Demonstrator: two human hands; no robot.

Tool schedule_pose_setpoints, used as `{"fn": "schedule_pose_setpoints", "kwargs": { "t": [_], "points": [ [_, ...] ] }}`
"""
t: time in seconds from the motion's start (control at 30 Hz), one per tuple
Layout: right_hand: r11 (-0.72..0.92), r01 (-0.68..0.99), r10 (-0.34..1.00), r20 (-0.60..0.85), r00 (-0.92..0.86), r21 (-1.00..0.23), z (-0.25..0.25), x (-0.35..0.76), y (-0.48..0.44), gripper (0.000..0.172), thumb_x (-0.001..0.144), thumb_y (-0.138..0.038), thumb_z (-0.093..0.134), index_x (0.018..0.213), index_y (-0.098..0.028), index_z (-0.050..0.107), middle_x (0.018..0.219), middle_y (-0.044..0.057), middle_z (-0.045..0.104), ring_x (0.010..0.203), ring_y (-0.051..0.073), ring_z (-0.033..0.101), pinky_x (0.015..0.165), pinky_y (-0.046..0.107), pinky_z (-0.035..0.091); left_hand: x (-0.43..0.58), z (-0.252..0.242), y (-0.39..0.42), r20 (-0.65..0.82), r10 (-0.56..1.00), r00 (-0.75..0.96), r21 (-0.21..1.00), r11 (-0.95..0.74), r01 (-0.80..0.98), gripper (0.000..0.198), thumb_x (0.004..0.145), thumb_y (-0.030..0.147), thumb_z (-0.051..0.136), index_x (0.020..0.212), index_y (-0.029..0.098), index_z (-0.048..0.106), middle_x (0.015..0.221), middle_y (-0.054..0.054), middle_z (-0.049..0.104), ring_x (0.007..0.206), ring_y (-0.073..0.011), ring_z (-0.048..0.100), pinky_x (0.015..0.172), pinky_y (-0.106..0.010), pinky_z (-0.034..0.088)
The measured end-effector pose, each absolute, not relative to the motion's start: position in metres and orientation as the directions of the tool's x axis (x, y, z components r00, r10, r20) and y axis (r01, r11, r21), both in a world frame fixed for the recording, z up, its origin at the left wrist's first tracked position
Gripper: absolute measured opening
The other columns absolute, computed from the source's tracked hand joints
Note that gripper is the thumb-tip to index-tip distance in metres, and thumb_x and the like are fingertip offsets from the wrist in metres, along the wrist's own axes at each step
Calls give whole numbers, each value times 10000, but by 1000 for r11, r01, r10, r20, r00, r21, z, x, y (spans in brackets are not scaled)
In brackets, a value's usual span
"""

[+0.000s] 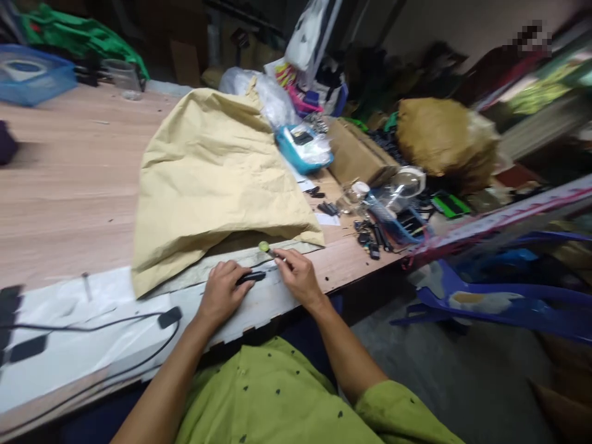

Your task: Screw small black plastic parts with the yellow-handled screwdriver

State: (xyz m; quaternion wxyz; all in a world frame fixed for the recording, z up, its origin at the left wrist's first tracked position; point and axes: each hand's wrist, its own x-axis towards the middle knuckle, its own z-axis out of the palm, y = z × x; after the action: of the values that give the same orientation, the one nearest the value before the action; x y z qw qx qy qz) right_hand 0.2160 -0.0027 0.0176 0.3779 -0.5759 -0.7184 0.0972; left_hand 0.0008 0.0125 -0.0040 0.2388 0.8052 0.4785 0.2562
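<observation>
Gripping black piece (254, 277), left hand (223, 291); right hand (298, 277) pinches green-tipped tool (264, 246) near table edge (351, 275).

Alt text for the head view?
A person's left hand holds a black object and the right hand a small item with a round yellow-green end, over a wooden table. Beyond lies a large crumpled beige sheet; a cardboard box sits to its right.

Creased, matt yellow cloth (217, 172) over a smooth, wood-grained bench (83, 185).
Right of the cloth, a glossy blue plastic tub (296, 160) and matt cardboard box (356, 151); below it, a black piece (254, 277) resembling smooth, shiny plastic.
</observation>
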Motion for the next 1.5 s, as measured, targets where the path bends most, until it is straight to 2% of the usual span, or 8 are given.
{"fn": "schedule_pose_setpoints", "kwargs": {
  "t": [0.17, 0.47, 0.63, 1.0, 1.2, 1.3, 1.4, 1.5],
  "points": [
    [300, 626, 931, 363, -28, -720, 26, 213, -16, 251, 962, -255, 556, 1097, -238, 766, 1009, 67, 779, 939, 190, 723, 830, 313, 595, 9, 5, 9, 111, 910, 398, 637, -373, 675, 182, 922, 291, 638, 1048, 244, 760, 942, -57, 676, 936, -245, 558, 877, -394, 452],
    [296, 627, 933, 360, -27, -721, 27, 215, -33, 235, 961, -246, 572, 1088, -246, 770, 1005, 67, 786, 935, 199, 738, 838, 332, 609, 10, -2, 9, 136, 928, 347, 657, -346, 670, 198, 930, 307, 622, 1050, 237, 762, 900, -56, 636, 917, -243, 538, 854, -390, 458],
    [346, 637, 902, 430, -25, -689, 30, 213, -41, 234, 979, -236, 565, 1109, -240, 759, 1005, 72, 780, 937, 194, 733, 836, 323, 606, 11, -4, 10, 143, 930, 338, 650, -346, 677, 186, 934, 301, 629, 1034, 241, 774, 876, -52, 620, 899, -237, 536, 838, -377, 455],
    [406, 650, 874, 480, -73, -642, 19, 208, -41, 254, 986, -198, 529, 1110, -233, 748, 975, 76, 776, 914, 192, 732, 823, 323, 603, 11, -4, 12, 154, 926, 346, 646, -359, 673, 164, 931, 272, 632, 994, 240, 779, 856, -45, 622, 888, -228, 546, 825, -369, 456],
    [494, 610, 849, 496, -183, -620, 17, 200, -43, 271, 987, -177, 523, 1150, -234, 732, 971, 64, 773, 899, 182, 730, 806, 303, 603, 11, -8, 13, 188, 922, 338, 645, -375, 666, 147, 915, 237, 631, 960, 237, 771, 856, -41, 627, 881, -225, 553, 825, -366, 460],
    [485, 633, 840, 522, -145, -604, 14, 207, -37, 263, 987, -177, 531, 1140, -239, 734, 966, 61, 769, 900, 184, 725, 811, 302, 597, 11, -10, 14, 202, 920, 335, 652, -382, 655, 147, 905, 243, 648, 982, 244, 773, 855, -43, 627, 878, -230, 555, 813, -371, 465],
    [433, 729, 825, 560, -83, -530, 8, 223, -22, 259, 986, -192, 525, 1116, -250, 742, 974, 63, 764, 918, 200, 716, 833, 322, 585, 11, -11, 14, 214, 918, 333, 656, -388, 648, 150, 891, 246, 658, 987, 253, 773, 855, -43, 626, 880, -235, 556, 815, -377, 473],
    [337, 862, 803, 593, -52, -380, -2, 242, -3, 265, 967, -180, 521, 1074, -246, 755, 937, 68, 749, 886, 217, 689, 820, 337, 560, 11, -11, 14, 213, 920, 329, 655, -385, 651, 146, 886, 250, 656, 979, 255, 769, 854, -42, 622, 879, -237, 554, 825, -382, 477]
  ]
}}
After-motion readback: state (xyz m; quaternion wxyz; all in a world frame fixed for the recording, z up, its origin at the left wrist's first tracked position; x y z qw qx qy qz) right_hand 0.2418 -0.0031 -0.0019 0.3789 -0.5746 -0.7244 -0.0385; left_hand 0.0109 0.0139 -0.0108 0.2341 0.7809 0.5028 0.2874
